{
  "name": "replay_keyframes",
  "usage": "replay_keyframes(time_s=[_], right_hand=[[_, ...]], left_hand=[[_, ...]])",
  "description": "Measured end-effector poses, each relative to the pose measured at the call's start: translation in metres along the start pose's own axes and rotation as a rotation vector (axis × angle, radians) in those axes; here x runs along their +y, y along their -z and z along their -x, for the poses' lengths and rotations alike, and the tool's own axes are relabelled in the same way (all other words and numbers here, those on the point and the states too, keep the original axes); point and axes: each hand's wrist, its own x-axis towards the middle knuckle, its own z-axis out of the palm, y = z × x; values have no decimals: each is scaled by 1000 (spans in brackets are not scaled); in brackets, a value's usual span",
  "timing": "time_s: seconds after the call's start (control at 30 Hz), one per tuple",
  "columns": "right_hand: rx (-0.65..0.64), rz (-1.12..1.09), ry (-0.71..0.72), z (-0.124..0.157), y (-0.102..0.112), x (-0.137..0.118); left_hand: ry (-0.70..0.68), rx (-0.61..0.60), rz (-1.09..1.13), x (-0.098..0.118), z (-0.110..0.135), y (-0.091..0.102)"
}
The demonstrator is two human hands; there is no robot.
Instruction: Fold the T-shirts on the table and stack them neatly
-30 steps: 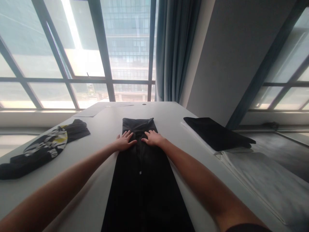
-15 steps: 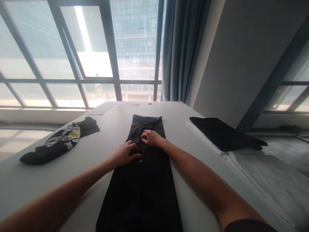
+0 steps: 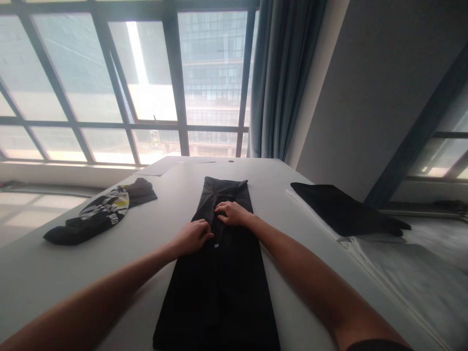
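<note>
A long black garment (image 3: 219, 273) lies folded lengthwise down the middle of the white table (image 3: 153, 234). My left hand (image 3: 192, 236) rests on the garment's left side about halfway up, with its fingers curled at a fold of the cloth. A little farther up is my right hand (image 3: 231, 213), palm down on the fabric near the centre line, fingers bent and pressed onto it. Both forearms stretch out over the table toward the garment.
A crumpled black garment with a white and yellow print (image 3: 104, 212) lies at the left of the table. A folded black cloth (image 3: 343, 212) rests on pale sheets (image 3: 402, 273) at the right. Papers (image 3: 161, 167) lie at the far edge, windows and a curtain (image 3: 281, 78) behind.
Both hands have slid back toward me along the garment. The left one moved farther down and curled its fingers from flat. The camera view has shifted slightly.
</note>
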Motion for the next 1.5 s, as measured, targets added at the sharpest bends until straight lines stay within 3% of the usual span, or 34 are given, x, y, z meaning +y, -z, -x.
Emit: replay_keyframes(time_s=[0.27,0.33,0.53,0.7,0.87,1.0,1.13,1.2,1.37,1.43,1.5], right_hand=[[-22,-20,26,0,9,-1],[-6,-21,-53,-1,11,3],[57,57,-246,1,9,19],[85,178,-341,2,-1,32],[40,234,-344,-10,2,47],[-100,270,-254,-36,18,54],[62,391,-185,-55,33,59],[60,410,-163,-54,36,62],[-156,428,-411,-43,33,71],[-114,441,-473,-47,32,68],[16,420,-511,-57,28,59]], left_hand=[[-11,44,524,-28,-3,39],[-42,-4,483,-26,0,36],[-233,-182,65,-8,15,21],[-273,-303,-22,-14,33,14],[-290,-303,-23,-20,41,9],[-307,-293,6,-19,41,12],[-322,-266,30,-21,42,14],[-323,-260,33,-22,43,14],[-317,-247,45,-20,45,18],[-312,-231,47,-19,45,21],[-306,-185,65,-20,44,23]])
